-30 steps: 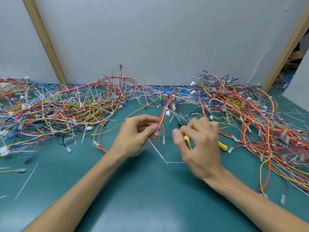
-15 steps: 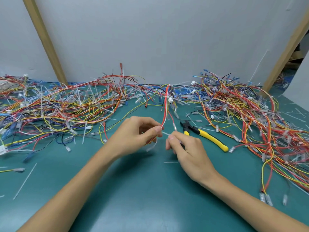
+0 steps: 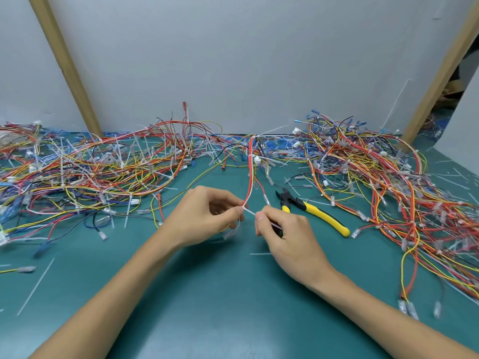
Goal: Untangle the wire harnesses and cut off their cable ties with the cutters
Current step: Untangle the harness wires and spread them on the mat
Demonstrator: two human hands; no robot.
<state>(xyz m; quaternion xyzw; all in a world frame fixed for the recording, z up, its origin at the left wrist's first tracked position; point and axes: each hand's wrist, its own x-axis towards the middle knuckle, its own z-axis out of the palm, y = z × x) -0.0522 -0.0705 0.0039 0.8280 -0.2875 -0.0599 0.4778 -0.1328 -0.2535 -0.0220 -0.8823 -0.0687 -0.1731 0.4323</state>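
1. One second ago the right hand [image 3: 287,237] covered the cutters [image 3: 311,211]; now the cutters lie free on the green table [image 3: 207,307], just beside that hand.
2. This suggests that the cut is done and the loose tie is being pulled away by hand.
3. The left hand [image 3: 207,218] has its fingers closed on the red and white harness [image 3: 250,177], at its lower end.
4. The right hand's thumb and forefinger are pressed together on the white cable tie [image 3: 250,211], which runs between the two hands.
5. The harness rises from the left fingers towards the wire piles [image 3: 103,164] behind.
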